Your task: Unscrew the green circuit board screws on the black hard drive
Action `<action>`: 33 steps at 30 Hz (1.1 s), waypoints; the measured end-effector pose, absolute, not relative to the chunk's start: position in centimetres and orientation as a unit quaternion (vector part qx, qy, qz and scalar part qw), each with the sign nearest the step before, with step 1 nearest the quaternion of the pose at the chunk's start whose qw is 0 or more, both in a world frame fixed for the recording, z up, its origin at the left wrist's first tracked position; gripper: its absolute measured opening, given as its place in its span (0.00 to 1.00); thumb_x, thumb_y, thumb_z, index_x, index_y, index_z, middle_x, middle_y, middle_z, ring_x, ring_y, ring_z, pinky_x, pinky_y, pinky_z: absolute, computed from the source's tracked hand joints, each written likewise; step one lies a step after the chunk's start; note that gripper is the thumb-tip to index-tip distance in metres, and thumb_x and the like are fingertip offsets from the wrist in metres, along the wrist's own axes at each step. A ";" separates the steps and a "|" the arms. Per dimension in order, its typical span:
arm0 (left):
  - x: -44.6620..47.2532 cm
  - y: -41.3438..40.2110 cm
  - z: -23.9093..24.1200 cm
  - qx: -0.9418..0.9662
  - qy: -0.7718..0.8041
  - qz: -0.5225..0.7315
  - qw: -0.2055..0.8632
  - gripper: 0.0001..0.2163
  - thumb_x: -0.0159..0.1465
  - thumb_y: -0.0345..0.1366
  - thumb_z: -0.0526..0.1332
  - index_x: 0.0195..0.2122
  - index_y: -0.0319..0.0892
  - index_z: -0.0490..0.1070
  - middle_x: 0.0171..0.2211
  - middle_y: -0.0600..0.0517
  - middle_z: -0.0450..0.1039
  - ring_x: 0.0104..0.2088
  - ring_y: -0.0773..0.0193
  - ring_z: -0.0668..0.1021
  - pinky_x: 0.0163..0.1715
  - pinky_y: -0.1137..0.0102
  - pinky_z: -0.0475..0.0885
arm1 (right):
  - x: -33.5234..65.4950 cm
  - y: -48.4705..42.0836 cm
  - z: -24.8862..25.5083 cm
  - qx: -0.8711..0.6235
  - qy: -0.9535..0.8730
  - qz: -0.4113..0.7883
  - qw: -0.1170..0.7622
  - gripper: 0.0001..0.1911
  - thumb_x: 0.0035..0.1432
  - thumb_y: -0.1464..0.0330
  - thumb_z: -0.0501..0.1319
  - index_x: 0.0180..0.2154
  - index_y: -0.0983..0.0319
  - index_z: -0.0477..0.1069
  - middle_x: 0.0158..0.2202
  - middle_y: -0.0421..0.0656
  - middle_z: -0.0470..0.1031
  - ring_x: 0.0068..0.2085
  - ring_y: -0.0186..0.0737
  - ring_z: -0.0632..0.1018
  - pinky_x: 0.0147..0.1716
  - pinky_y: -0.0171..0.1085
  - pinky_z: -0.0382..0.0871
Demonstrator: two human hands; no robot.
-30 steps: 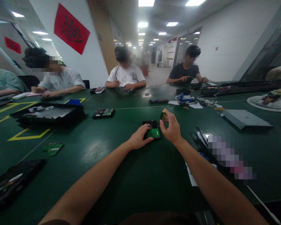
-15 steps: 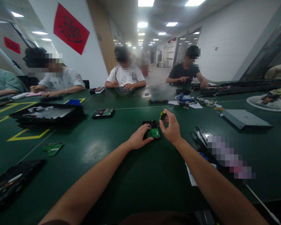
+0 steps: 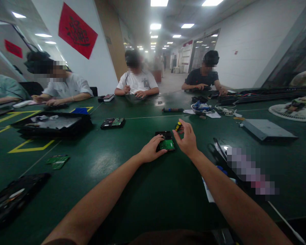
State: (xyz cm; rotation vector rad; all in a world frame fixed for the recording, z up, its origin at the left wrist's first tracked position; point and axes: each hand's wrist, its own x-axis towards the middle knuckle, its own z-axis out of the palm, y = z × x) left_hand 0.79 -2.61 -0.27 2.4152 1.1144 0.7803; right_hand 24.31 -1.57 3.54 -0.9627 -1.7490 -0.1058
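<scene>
A hard drive [image 3: 165, 133] lies on the green table in front of me, its green circuit board [image 3: 167, 145] facing up. My left hand [image 3: 153, 148] grips its left and near sides, with the thumb along the near edge. Just right of the drive, my right hand [image 3: 186, 139] is closed on a yellow-and-black screwdriver [image 3: 178, 126], pinched by the handle. The tool's tip is too small and dark to make out. Farther left sits a second drive [image 3: 112, 123] with an exposed board.
Left are a black tray [image 3: 53, 124], loose green circuit boards [image 3: 58, 161] and a black casing [image 3: 15, 195]. Right are a grey metal box [image 3: 269, 129], a bowl of blue items [image 3: 202, 107] and a white fan grille [image 3: 292, 112]. Several people sit working across the table.
The screwdriver handle has tilted in my right hand, and my right fingers have shifted slightly. My left hand and the hard drive stay in place.
</scene>
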 end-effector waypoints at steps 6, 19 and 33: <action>0.8 -2.6 -0.1 0.861 0.394 0.270 0.177 0.30 0.66 0.50 0.65 0.66 0.44 0.63 0.70 0.40 0.60 0.72 0.46 0.61 0.71 0.48 0.60 | 24.3 -1.4 3.3 -0.396 -0.745 -0.041 0.535 0.33 0.68 0.66 0.57 0.71 0.55 0.53 0.56 0.53 0.71 0.47 0.50 0.79 0.49 0.55 0.81; 0.9 -2.8 -0.1 0.856 0.398 0.277 0.181 0.30 0.66 0.50 0.66 0.65 0.45 0.64 0.70 0.41 0.61 0.72 0.46 0.61 0.71 0.48 0.60 | 24.3 -1.6 3.6 -0.396 -0.742 -0.036 0.540 0.31 0.69 0.65 0.57 0.70 0.54 0.54 0.57 0.52 0.70 0.48 0.49 0.79 0.49 0.54 0.81; 0.8 -2.7 -0.2 0.859 0.390 0.280 0.177 0.30 0.66 0.49 0.66 0.65 0.44 0.63 0.69 0.40 0.62 0.72 0.46 0.62 0.71 0.48 0.60 | 24.3 -1.4 3.5 -0.401 -0.733 -0.050 0.548 0.30 0.68 0.64 0.60 0.69 0.56 0.56 0.55 0.52 0.71 0.44 0.47 0.79 0.44 0.51 0.81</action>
